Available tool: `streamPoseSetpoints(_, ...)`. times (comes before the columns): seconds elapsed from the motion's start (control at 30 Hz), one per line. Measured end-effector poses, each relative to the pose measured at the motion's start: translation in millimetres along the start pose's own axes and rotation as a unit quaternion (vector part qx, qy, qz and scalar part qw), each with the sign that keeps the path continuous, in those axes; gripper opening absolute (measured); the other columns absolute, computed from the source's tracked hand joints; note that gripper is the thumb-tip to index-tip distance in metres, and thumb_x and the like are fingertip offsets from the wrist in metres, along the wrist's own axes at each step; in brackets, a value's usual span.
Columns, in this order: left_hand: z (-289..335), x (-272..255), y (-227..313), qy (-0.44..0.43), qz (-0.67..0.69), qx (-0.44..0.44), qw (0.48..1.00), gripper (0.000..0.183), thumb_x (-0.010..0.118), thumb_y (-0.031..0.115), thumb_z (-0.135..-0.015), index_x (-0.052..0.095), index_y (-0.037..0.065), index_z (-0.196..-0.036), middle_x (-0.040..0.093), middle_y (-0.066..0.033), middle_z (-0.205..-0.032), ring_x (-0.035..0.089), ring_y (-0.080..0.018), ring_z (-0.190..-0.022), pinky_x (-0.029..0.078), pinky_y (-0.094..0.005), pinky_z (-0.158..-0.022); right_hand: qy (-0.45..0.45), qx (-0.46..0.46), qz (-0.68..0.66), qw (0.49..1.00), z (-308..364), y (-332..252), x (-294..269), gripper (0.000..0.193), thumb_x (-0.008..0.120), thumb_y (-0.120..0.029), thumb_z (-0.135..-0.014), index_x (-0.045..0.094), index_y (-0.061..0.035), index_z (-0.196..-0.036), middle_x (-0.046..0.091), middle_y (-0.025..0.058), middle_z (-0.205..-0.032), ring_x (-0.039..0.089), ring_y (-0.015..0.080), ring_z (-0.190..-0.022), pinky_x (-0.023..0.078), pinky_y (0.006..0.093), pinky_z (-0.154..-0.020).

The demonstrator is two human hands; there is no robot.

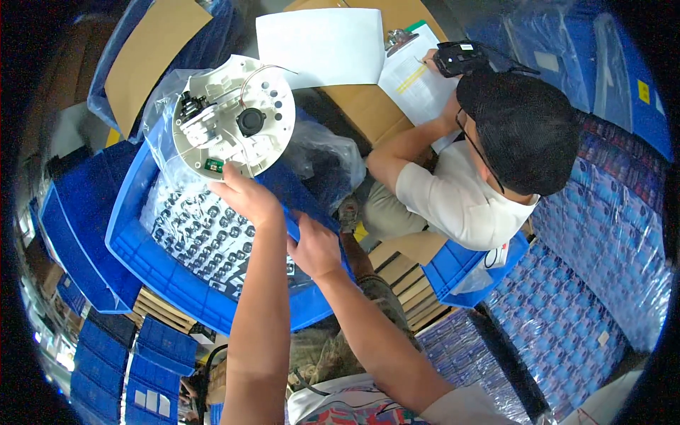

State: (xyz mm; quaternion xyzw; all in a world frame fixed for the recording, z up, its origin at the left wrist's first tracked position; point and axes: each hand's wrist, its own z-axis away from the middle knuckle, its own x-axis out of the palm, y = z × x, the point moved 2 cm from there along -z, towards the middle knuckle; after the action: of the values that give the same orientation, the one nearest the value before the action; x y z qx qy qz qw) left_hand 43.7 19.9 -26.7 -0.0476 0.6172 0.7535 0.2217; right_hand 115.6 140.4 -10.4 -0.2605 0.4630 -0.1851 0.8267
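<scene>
My left hand (249,198) is closed on the lower edge of a round white plastic housing (205,81), holding it tilted with its inner side up. Inside the housing sit a black round speaker (251,122), a black mechanism (193,108), a small green circuit board (214,165) and loose thin wires. Below it is a blue plastic crate (166,287), where rows of small black-and-silver parts (212,237) lie on white sheeting. My right hand (316,248) has its fingers curled on a blue edge that looks like the crate's right side; its fingertips are partly hidden.
Across from me at the right, a person in a black cap (520,131) leans over a clipboard (418,78), holding a black handheld device (460,58). White paper (319,46) lies on cardboard. Clear plastic wrap (322,152) bunches beside the crate. Wrapped stacks (559,319) stand right.
</scene>
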Motion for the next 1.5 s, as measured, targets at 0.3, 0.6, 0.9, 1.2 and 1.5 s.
streamPoseSetpoints(0.3, 3, 2, 2, -0.002, -0.003, 0.001, 1.0, 0.035, 0.042, 0.026, -0.094, 0.042, -0.007, -0.104, 0.054, -0.0205, -0.096, 0.051, -0.0257, -0.085, 0.041, -0.0375, -0.08, -0.02, 0.017, -0.003, 1.0, 0, 2, -1, 0.037, 0.068, -0.023, -0.073, 0.056, -0.0066, -0.104, 0.064, 0.0167, -0.084, 0.063, 0.0339, -0.075, 0.051, 0.042, -0.065)
streamPoseSetpoints(0.6, 5, 1, 4, -0.006, -0.027, -0.01, 1.0, 0.034, 0.043, 0.026, -0.094, 0.042, -0.007, -0.102, 0.053, -0.0197, -0.095, 0.051, -0.0249, -0.085, 0.041, -0.038, -0.08, -0.033, 0.026, -0.003, 0.999, 0, 1, -4, 0.037, 0.066, -0.027, -0.076, 0.056, -0.0058, -0.105, 0.065, 0.017, -0.087, 0.063, 0.034, -0.078, 0.051, 0.0422, -0.067)
streamPoseSetpoints(0.9, 1, 2, -1, -0.005, -0.017, -0.001, 1.0, 0.043, 0.042, 0.031, -0.093, 0.043, -0.01, -0.106, 0.05, -0.0233, -0.1, 0.047, -0.0295, -0.091, 0.036, -0.0386, -0.087, -0.031, 0.017, 0.006, 0.999, 1, 4, 2, 0.038, 0.068, -0.022, -0.072, 0.055, -0.0061, -0.104, 0.064, 0.0157, -0.084, 0.063, 0.0329, -0.077, 0.051, 0.0403, -0.066)
streamPoseSetpoints(1.2, -3, -1, -8, 0.006, -0.036, 0.025, 0.999, 0.035, 0.043, 0.026, -0.092, 0.044, -0.009, -0.097, 0.051, -0.0178, -0.09, 0.047, -0.0232, -0.083, 0.039, -0.0358, -0.08, -0.03, 0.0, -0.02, 0.999, 0, 3, -1, 0.04, 0.069, -0.021, -0.072, 0.054, -0.0046, -0.105, 0.064, 0.0165, -0.084, 0.063, 0.0319, -0.077, 0.051, 0.04, -0.067)
streamPoseSetpoints(1.5, -9, -5, -10, 0.008, -0.072, 0.029, 0.997, 0.041, 0.043, 0.032, -0.091, 0.048, -0.006, -0.105, 0.053, -0.0166, -0.099, 0.049, -0.0247, -0.092, 0.037, -0.0354, -0.087, -0.034, -0.023, -0.041, 0.998, 0, 5, 3, 0.043, 0.07, -0.017, -0.069, 0.054, -0.0009, -0.105, 0.062, 0.0173, -0.086, 0.061, 0.0331, -0.081, 0.049, 0.0402, -0.073)
